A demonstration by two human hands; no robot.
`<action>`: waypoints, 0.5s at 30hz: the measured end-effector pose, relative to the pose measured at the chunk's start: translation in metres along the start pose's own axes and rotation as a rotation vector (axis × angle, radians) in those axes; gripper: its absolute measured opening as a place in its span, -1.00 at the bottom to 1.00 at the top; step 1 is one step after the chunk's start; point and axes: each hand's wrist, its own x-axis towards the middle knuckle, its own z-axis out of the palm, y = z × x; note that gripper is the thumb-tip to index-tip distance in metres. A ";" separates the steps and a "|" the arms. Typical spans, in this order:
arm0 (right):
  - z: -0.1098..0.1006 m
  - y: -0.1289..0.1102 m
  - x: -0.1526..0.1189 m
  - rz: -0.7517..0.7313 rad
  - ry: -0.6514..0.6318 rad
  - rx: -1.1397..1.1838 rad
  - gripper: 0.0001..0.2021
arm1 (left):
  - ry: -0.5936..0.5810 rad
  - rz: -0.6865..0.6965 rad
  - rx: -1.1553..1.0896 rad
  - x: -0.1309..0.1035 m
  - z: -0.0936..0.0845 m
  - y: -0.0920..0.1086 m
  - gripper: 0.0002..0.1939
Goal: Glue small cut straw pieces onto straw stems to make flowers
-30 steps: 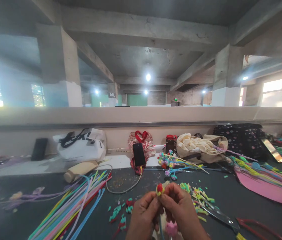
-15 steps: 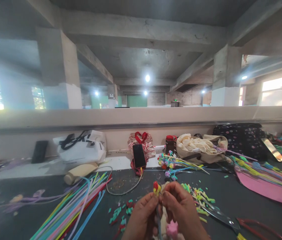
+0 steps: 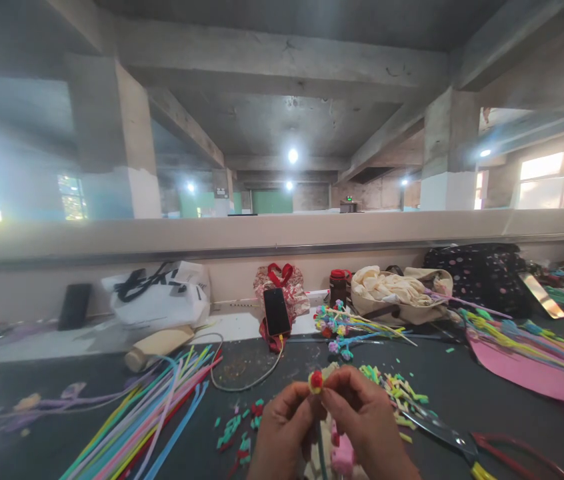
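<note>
Between my two hands, at the lower middle, is a small red and yellow fuzzy flower (image 3: 316, 381) on a grey-green stem that hangs down. My left hand (image 3: 287, 423) pinches it just under the head, with the fingers closed. From the right, my right hand (image 3: 359, 413) has thumb and forefinger closed at the flower's edge. A pink fuzzy piece (image 3: 343, 455) shows below, between the hands. Cut green and red bits (image 3: 233, 430) lie left of my hands, and yellow and green bits (image 3: 402, 393) lie to the right.
Scissors (image 3: 445, 433) lie at right. Long coloured fuzzy stems (image 3: 155, 413) spread at left. Behind are a phone (image 3: 276, 312) with a cable, finished flowers (image 3: 337, 327), a red-lidded bottle (image 3: 338, 288), a cloth bag (image 3: 397, 303) and a white bag (image 3: 159, 297).
The flower has turned so its red centre faces me more. My right fingers have moved up against its head. The view has shifted slightly.
</note>
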 end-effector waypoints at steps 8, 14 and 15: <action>0.001 -0.002 0.001 -0.015 0.010 -0.053 -0.81 | -0.003 0.021 0.046 -0.001 0.000 0.001 -0.58; -0.003 0.012 0.004 -0.138 -0.010 -0.251 -0.85 | -0.048 -0.060 -0.004 0.005 -0.005 -0.011 -0.60; -0.004 0.013 0.004 -0.189 -0.006 -0.294 -0.86 | -0.064 -0.074 -0.026 0.007 -0.006 -0.014 -0.61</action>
